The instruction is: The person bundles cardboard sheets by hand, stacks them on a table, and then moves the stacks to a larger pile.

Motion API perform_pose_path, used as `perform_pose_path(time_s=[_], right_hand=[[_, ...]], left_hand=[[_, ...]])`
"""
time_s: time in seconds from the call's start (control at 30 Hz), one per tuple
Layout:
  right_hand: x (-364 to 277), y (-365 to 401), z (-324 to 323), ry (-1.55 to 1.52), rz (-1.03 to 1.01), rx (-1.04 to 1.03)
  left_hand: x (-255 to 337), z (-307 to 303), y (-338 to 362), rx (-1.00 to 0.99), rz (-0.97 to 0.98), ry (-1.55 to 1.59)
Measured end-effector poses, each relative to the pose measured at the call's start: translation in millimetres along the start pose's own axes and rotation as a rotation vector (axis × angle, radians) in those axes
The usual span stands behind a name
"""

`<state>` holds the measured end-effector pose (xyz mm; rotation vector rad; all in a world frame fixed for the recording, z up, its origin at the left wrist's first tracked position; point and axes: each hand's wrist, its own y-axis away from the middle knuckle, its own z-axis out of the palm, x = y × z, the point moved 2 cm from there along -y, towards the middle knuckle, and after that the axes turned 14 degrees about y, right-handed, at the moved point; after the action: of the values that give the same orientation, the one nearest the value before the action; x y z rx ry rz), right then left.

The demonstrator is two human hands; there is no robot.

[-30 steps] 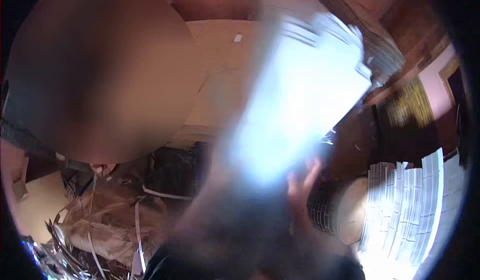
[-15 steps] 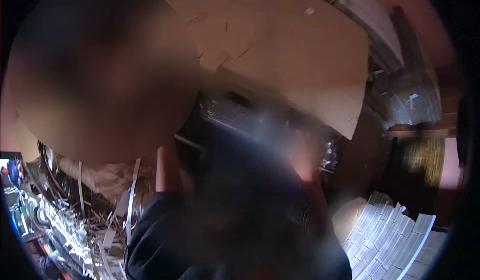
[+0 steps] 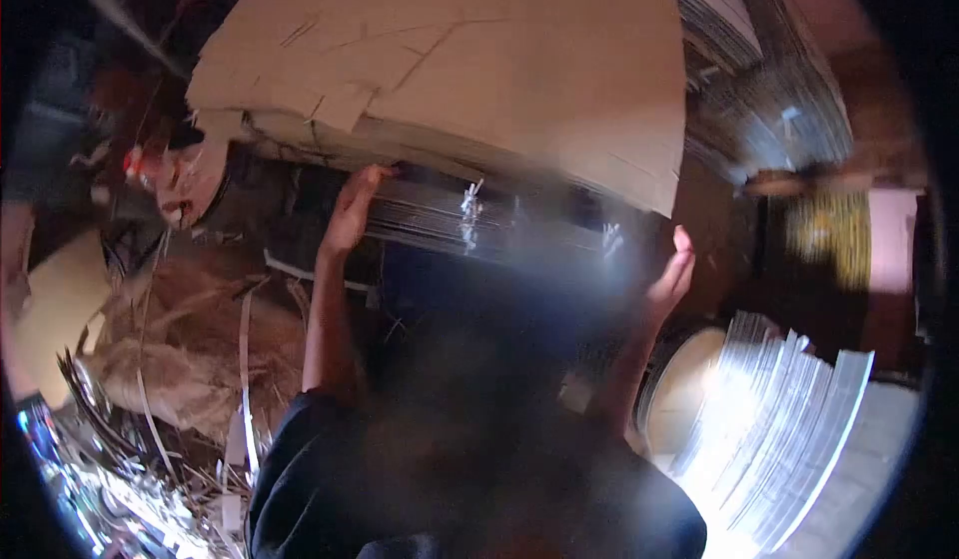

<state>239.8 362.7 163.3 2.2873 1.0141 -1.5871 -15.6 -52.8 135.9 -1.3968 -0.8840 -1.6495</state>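
A dark bundle of thin stacked sheets (image 3: 430, 221) lies crosswise in front of me, at the near edge of a big brown cardboard sheet (image 3: 499, 69). White ties (image 3: 470, 204) show on it in two places. My left hand (image 3: 352, 207) grips the bundle's left end, fingers curled over its top edge. At the opposite end, my right hand (image 3: 676, 271) is closed against the bundle with fingers pointing up. A blurred haze covers part of the bundle's right half and the space below it.
Pale stacked strips (image 3: 769, 419) stand at lower right beside a round tan piece (image 3: 689, 389). Brown crumpled material (image 3: 190, 339) and loose strips lie at left. More stacked sheets (image 3: 789, 109) are at upper right, with a yellow stack (image 3: 831, 234) below them.
The view has shifted and become sharper. My left hand, hidden before, now shows at the bundle's left end, and my right hand has moved outward to the right end.
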Motion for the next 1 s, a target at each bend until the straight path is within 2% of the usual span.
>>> perform_pose_path(time_s=[0.03, 0.07, 0.1, 0.17, 0.23, 0.27, 0.3, 0.37, 0.4, 0.43, 0.5, 0.53, 0.57, 0.6, 0.63, 0.67, 0.7, 0.73, 0.8, 0.83, 0.87, 0.9, 0.97, 1.0], right_hand=[[37, -3, 1, -0.324, 0.208, 0.092], [42, -6, 0, -0.651, 0.399, 0.191], [46, 1, 5, -0.095, 0.555, -0.016], [6, 12, 6, -0.561, 0.367, -0.082], [31, 1, 1, -0.165, 0.119, -0.304], [-67, 13, 1, 0.7, -0.139, -0.186], [-36, 1, 4, 0.398, 0.114, -0.34], [-13, 8, 9, 0.748, 0.129, -0.3], [-63, 3, 10, 0.726, 0.225, -0.349], [0, 4, 17, 0.725, -0.097, -0.186], [-1, -1, 11, 0.73, -0.12, -0.303], [6, -1, 9, 0.731, -0.115, -0.299], [10, 2, 11, 0.881, -0.332, -0.223], [14, 5, 12, 1.023, -0.555, -0.148], [16, 3, 12, 1.02, -0.555, -0.158], [12, -2, 14, 0.932, -0.556, -0.192], [5, -5, 13, 0.845, -0.553, -0.22], [-4, -3, 2, 0.958, -0.619, -0.405], [1, 2, -3, 0.879, -0.605, -0.37], [2, 2, -5, 0.793, -0.593, -0.341], [-10, 4, -10, 0.821, -0.551, -0.411], [-23, -2, -15, 0.828, -0.544, -0.406], [-37, -7, -17, 0.851, -0.599, -0.624], [-30, -10, -15, 0.745, -0.632, -0.566]], left_hand=[[6, 5, 0, -0.043, -0.008, 0.0], [13, 13, 2, -0.021, -0.048, -0.061], [18, 20, 4, 0.003, -0.084, -0.12], [25, 20, 4, -0.055, -0.106, -0.088], [30, 22, 5, -0.108, -0.134, -0.074], [31, 23, 5, -0.088, -0.135, -0.184], [32, 24, 3, -0.063, -0.13, -0.293], [28, 22, -5, -0.05, -0.161, -0.349], [28, 24, -8, -0.02, -0.189, -0.407], [28, 27, -9, -0.027, -0.187, -0.405], [54, 39, -9, 0.066, 0.449, -1.189], [76, 67, -10, 0.02, 0.53, -1.085], [100, 110, -5, -0.025, 0.601, -0.981], [109, 151, 5, -0.124, 0.555, -0.874], [114, 188, 11, -0.316, 0.484, -0.894], [113, 225, 18, -0.453, 0.564, -0.83], [88, 257, 22, -0.495, 0.679, -0.959], [48, 277, 21, -0.46, 0.738, -1.032], [-6, 295, 15, -0.42, 0.815, -1.09], [-24, 296, 7, -0.497, 0.611, -1.152], [-35, 296, -1, -0.576, 0.403, -1.208], [-31, 296, -6, -0.585, 0.408, -1.202], [-22, 292, -2, -0.62, 0.325, -1.143], [-8, 292, -2, -0.631, 0.278, -1.089]])
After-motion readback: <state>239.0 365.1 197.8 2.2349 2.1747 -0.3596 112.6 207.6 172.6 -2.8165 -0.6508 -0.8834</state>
